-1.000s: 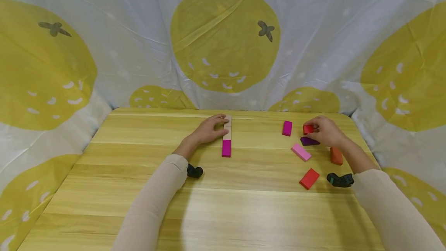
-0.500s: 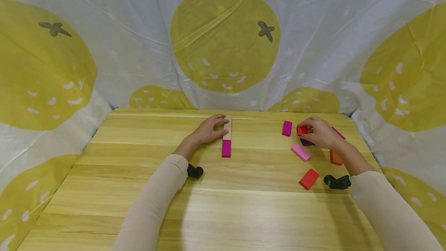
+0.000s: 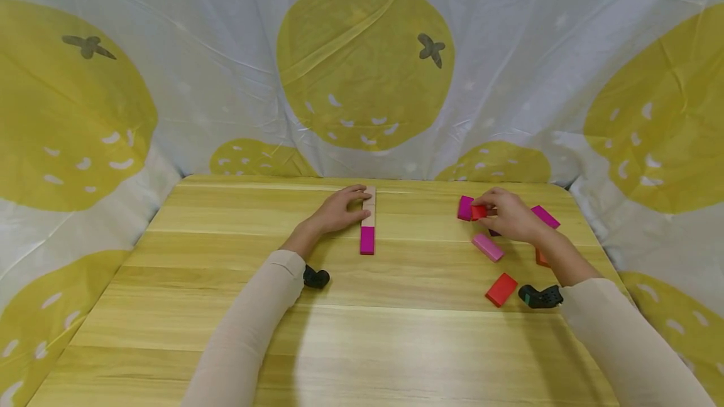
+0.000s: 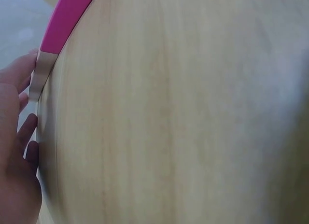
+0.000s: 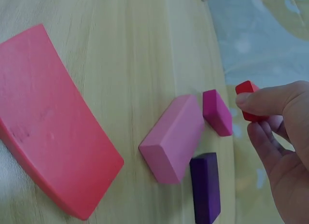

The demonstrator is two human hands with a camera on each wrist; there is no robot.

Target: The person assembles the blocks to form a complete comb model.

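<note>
In the head view, a row of plain wooden blocks point(image 3: 369, 222) stretches away from me, with a magenta block point(image 3: 367, 240) at its near end. My left hand point(image 3: 338, 209) rests beside this row, its relaxed fingers and thumb touching the plain blocks. On the right, a small red block point(image 5: 247, 89) is pinched between the thumb and fingers of my right hand point(image 3: 511, 215). That block is held up off the table, close to another magenta block point(image 5: 217, 113). Below the right hand lie a purple block point(image 5: 205, 188), partly hidden in the head view, and a pink block point(image 5: 174, 139).
A larger-looking red block point(image 3: 501, 289) lies nearer to me. An orange block point(image 3: 542, 258) is partly covered by the right forearm, and one more magenta block point(image 3: 545, 217) sits beyond it. Patterned cloth point(image 3: 362, 80) hangs behind the wooden table point(image 3: 396, 344).
My right hand has moved left with the small red block, from above the purple block to beside the magenta one. A magenta block behind the hand has come into sight. The left hand stays still.
</note>
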